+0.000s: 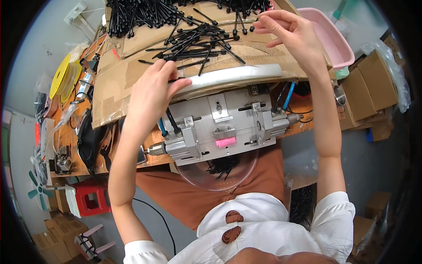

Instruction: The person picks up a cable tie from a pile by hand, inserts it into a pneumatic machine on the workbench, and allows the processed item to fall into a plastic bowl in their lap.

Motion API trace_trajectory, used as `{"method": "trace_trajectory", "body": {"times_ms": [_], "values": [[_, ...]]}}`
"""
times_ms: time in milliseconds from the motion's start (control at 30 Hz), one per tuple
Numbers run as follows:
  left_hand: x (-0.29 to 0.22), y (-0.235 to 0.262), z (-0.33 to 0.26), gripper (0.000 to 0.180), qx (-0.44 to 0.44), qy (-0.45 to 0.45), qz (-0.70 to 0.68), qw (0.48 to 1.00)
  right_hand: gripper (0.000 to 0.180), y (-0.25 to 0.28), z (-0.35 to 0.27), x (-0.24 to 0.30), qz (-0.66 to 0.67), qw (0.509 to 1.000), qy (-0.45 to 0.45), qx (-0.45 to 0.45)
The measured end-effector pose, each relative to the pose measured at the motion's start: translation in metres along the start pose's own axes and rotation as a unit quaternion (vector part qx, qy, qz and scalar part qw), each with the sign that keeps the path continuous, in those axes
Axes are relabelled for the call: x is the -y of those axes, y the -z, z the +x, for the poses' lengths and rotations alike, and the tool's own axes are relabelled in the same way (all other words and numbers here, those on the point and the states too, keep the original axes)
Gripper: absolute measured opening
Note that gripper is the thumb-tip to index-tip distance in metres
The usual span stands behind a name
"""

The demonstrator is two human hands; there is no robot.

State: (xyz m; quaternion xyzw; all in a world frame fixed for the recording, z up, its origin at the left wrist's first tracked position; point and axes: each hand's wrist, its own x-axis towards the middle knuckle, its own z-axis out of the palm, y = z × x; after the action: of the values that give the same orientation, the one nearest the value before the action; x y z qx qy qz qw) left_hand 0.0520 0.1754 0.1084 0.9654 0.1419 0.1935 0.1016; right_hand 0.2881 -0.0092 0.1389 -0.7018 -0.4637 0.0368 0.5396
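Many thin black rods with thicker capped heads lie loose on the cardboard, the nearer pile (198,42) in front of me. My left hand (156,86) is at the left end of a pale bar along the cardboard's near edge, its fingers curled around a dark piece that looks like one of the black rods (177,79). Most of that piece is hidden. My right hand (290,35) is raised over the right side of the cardboard, thumb and fingers apart. Close to its fingertips is a rod's black head (252,28). Below sits a metal fixture (220,119) with a pink block (226,141).
A clear round bowl (193,178) holding black pieces is below the fixture, over my lap. Cardboard (107,94) covers the bench. A pink basin (345,48) stands right; a yellow spool (61,77) and a black bag (90,145) are left. Blue and black tubes reach the fixture.
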Motion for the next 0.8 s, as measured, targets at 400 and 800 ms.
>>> {"method": "trace_trajectory", "body": {"times_ms": [400,800], "values": [[-0.103,-0.073,-0.152,0.059,-0.096,0.051,-0.166,0.98,0.028,0.013,-0.084,0.0,0.222,0.974,-0.022,-0.029],[-0.129,-0.112,-0.145,0.065,0.001,0.03,0.05,0.998,0.018,0.007,-0.127,0.025,0.244,0.965,-0.002,-0.099]]}}
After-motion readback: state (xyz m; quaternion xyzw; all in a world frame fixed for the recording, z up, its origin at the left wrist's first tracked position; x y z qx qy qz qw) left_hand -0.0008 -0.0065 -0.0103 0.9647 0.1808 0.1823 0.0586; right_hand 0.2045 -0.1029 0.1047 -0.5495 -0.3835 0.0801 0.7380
